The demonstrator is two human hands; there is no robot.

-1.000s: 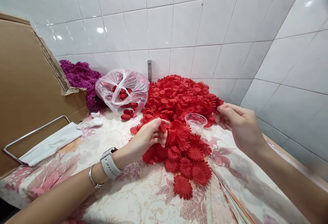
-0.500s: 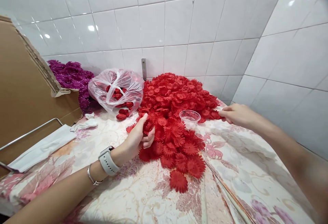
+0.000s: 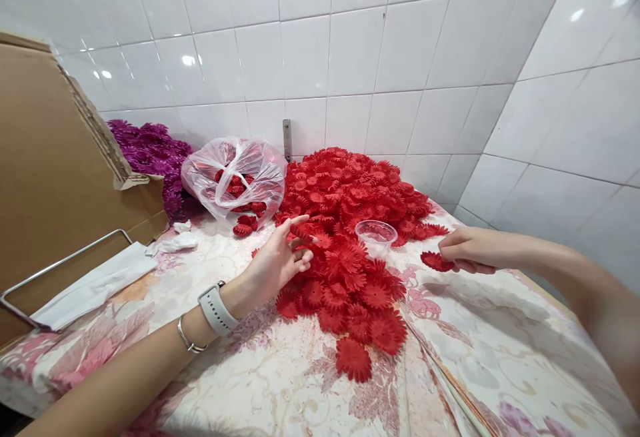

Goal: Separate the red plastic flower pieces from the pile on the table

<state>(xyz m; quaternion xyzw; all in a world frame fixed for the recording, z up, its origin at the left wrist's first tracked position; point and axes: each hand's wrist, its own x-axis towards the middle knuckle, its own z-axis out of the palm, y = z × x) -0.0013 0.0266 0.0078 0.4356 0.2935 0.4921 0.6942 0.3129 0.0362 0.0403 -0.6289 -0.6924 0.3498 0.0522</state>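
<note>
A big heap of red fabric flower pieces (image 3: 350,204) lies on a floral tablecloth (image 3: 280,384) against the tiled wall. My left hand (image 3: 277,264), with a white watch and a bangle on its wrist, rests on the heap's left side with its fingers spread. My right hand (image 3: 467,250) is to the right of the heap and pinches a single red flower piece (image 3: 435,261) just above the cloth. A small clear plastic cup (image 3: 376,237) stands in the heap between my two hands.
A clear plastic bag (image 3: 233,180) with red pieces sits left of the heap, purple flower pieces (image 3: 150,154) behind it. A cardboard box (image 3: 55,177) with a metal bar and white paper (image 3: 95,284) stands at the left. Tiled walls meet in a corner at the right.
My right hand has drawn back from the heap's right edge and now holds one red piece. My left hand has opened from a closed grasp to spread fingers.
</note>
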